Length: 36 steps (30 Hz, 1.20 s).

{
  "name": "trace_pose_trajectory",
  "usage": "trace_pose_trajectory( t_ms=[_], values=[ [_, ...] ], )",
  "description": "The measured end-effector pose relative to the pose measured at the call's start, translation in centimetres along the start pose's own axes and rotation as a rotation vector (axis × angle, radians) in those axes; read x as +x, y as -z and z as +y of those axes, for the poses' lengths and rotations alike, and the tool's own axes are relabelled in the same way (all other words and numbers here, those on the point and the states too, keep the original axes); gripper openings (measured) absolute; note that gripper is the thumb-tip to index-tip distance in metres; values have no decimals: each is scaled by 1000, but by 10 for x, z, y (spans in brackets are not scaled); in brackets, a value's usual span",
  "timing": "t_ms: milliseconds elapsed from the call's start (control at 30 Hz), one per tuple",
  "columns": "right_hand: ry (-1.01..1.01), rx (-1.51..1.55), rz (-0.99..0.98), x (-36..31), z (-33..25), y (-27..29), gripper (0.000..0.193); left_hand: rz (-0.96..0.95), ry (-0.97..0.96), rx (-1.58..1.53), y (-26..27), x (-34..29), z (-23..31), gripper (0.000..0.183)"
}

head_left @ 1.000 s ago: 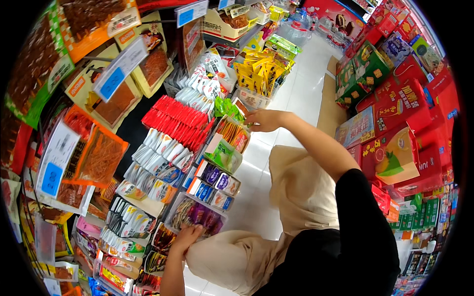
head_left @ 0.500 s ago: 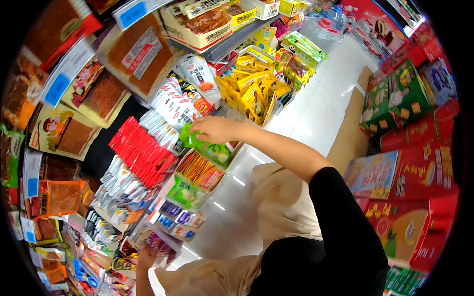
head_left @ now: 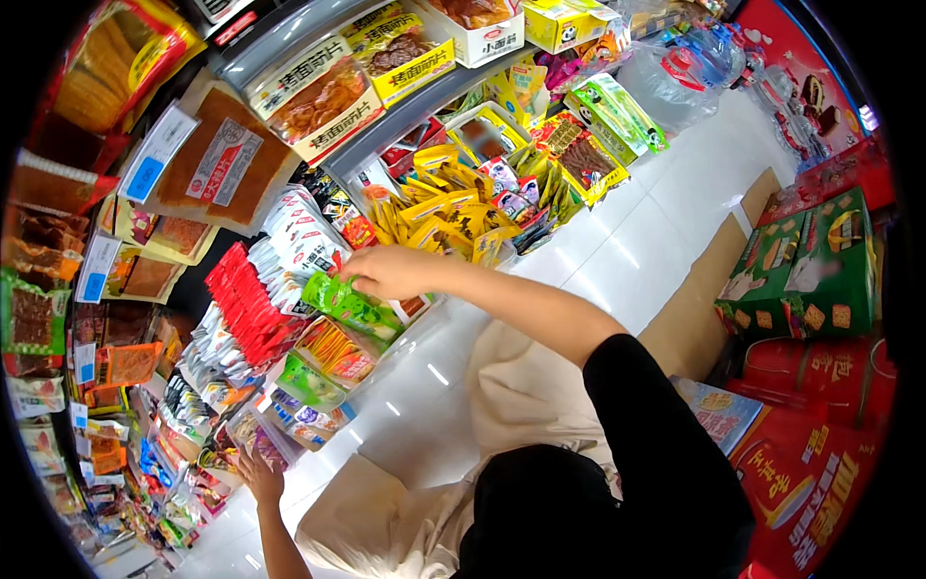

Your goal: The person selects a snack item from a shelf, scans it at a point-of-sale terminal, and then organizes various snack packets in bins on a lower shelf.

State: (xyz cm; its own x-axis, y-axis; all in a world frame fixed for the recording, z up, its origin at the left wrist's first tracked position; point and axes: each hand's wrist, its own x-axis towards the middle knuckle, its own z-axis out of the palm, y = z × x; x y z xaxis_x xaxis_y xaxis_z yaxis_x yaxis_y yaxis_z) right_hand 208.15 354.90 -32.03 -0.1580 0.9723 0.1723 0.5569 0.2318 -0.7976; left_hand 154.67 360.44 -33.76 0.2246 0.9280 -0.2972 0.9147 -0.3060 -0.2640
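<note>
seemingly adjusting green snack pouch point(head_left: 353, 309) pinched in right grip point(head_left: 390, 273), with left grip point(head_left: 260, 475) splayed loose; calling next for gentle release.

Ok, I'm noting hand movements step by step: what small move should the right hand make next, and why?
Perhaps the right hand should close a little more on the green packets: its fingers are at their upper edge, though how firmly they grip is hard to tell. The left hand appears empty.

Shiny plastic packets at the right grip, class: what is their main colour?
Bright green; the shiny plastic packets show best in the head view.
</note>
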Motion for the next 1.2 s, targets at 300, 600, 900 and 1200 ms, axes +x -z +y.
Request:
trace_pose_trajectory(
  t_ms=[300,600,900,1200],
  values=[
    [31,337,223,-65,-17,18,20,161,-324,-32,106,-21,109,56],
    [-17,241,221,-81,6,61,22,254,-322,-78,144,-36,130,52],
    [66,161,133,15,-6,14,26,260,-188,-95,175,-66,112,53],
    [-229,-172,312,105,67,-51,43,280,-248,-161,165,-70,126,57]
  ],
)
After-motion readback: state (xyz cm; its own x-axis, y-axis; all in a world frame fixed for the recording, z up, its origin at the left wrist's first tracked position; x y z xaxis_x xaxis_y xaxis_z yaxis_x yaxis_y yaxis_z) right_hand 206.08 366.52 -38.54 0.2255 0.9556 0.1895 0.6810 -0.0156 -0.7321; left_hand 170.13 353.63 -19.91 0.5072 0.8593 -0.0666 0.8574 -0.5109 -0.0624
